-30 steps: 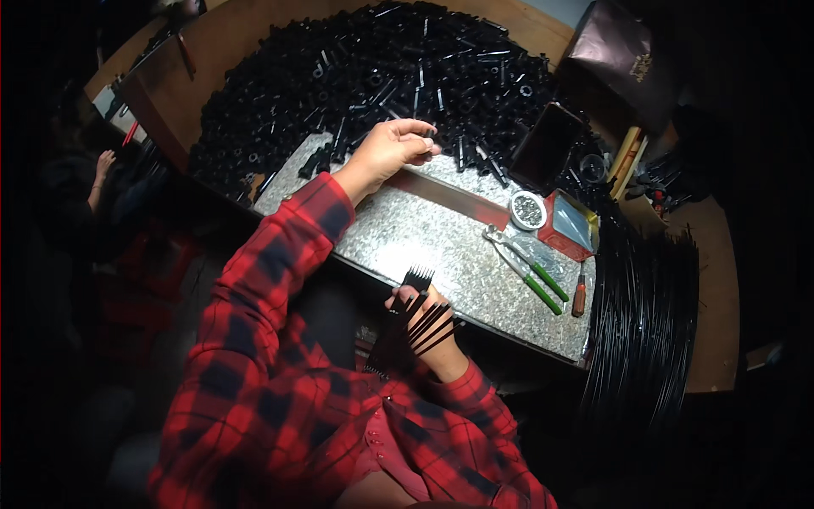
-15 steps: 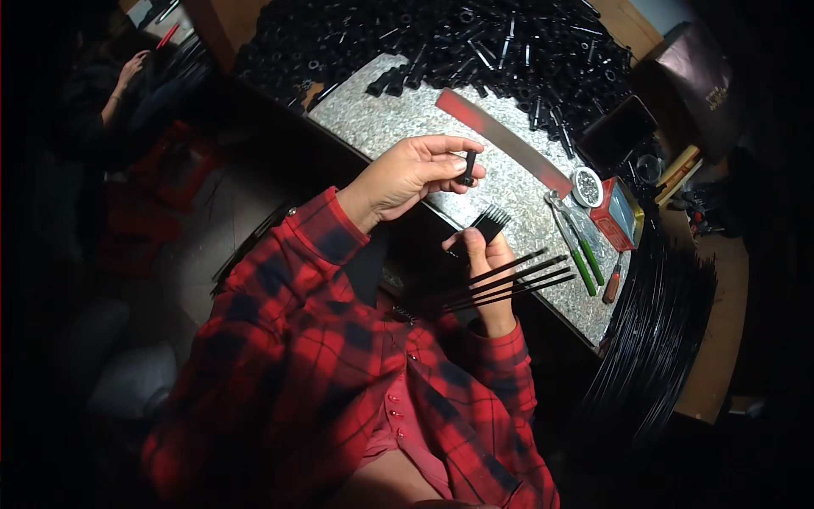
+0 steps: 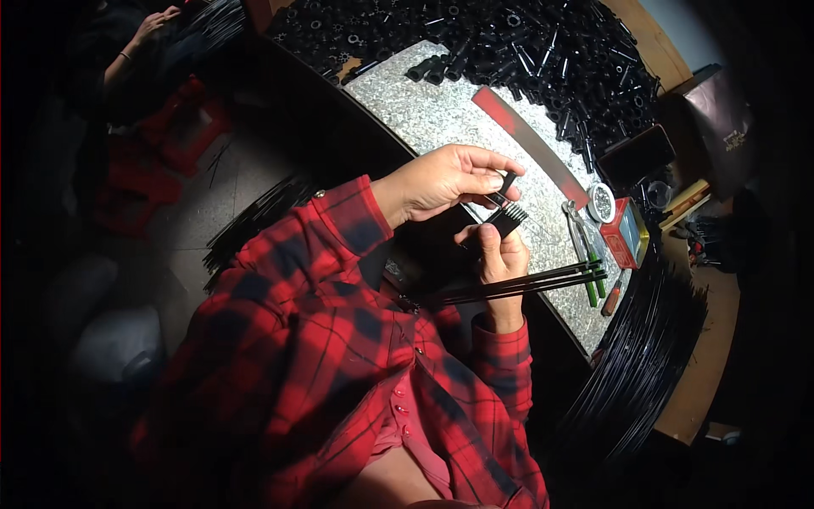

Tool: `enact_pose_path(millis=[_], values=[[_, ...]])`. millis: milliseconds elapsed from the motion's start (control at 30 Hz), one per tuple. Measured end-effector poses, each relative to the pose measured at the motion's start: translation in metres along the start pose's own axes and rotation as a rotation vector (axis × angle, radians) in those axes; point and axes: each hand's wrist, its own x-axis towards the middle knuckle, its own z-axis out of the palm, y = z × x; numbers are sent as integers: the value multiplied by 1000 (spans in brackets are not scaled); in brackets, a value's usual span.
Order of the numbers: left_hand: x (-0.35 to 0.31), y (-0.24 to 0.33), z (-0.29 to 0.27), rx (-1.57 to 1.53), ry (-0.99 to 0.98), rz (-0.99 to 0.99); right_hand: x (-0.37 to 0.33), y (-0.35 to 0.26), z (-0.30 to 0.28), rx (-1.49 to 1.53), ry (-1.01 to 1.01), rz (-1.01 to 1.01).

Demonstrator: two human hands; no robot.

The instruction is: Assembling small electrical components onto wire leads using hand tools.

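Note:
My left hand [image 3: 449, 180] pinches a small black tube [image 3: 507, 183] between thumb and fingers. Just below it, my right hand [image 3: 502, 259] grips a flat row of thin black rods [image 3: 507, 220], their pale tips fanned out side by side like a comb. The tube's lower end is close to those tips; whether they touch I cannot tell. Several longer dark rods [image 3: 543, 284] cross in front of my right wrist. How they connect to the row in my grip is hidden.
Many black tubular parts [image 3: 475, 42] heap across the back of the speckled table [image 3: 398, 93]. A red-ended flat bar [image 3: 530, 144], green-handled pliers [image 3: 591, 263], a white cup [image 3: 601, 202] and a red box [image 3: 621, 233] lie rightward. Long rods [image 3: 636, 365] bundle lower right. Another person's hand [image 3: 157, 24] is upper left.
My left hand has brought the black tube down and right, close to the rod tips. The long rods by my right wrist now lie closer together. The whole view has shifted slightly.

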Motion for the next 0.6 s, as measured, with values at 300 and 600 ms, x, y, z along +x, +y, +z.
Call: enact_pose_path(millis=[300,600], values=[[-1,5,3,-50,-43,-41,0,0,0,13,-4,-17],[2,2,3,-33,-34,-17,-2,-6,1,-12,-9,47]])
